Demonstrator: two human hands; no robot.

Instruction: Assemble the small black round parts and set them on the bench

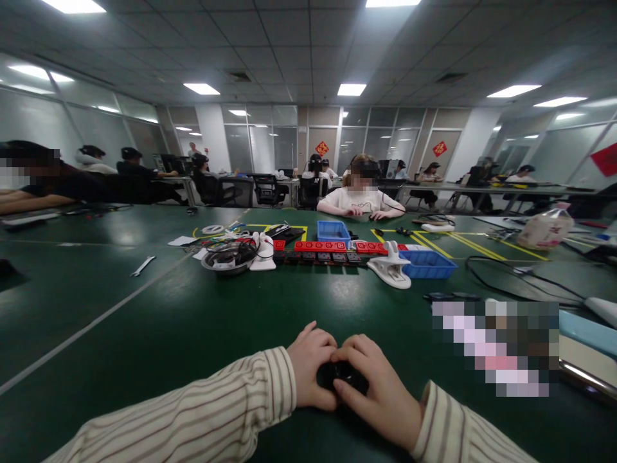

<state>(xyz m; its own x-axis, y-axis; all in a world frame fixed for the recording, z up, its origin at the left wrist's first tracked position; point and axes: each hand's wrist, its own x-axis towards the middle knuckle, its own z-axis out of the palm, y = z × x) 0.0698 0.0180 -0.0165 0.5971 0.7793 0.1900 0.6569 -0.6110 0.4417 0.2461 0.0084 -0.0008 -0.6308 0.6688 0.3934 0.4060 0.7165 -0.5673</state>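
Low over the green table (pixel 216 328), close in front of me, a small glossy black object (pixel 354 378) sits between my two hands. My left hand (pixel 311 366) curls round its left side, fingers bent and thumb below. From the right, my right hand (pixel 380 389) closes over it, with its thumb pressed against the near side. The fingers cover much of the object, so its exact kind does not show.
Farther back stand a metal bowl (pixel 226 260) of parts, red-and-black power strips (pixel 321 247), white clip stands (pixel 393 267) and blue bins (pixel 429 263). A wrench (pixel 143 265) lies left. Black cables (pixel 525 283) spread right. A person (pixel 361 193) sits opposite.
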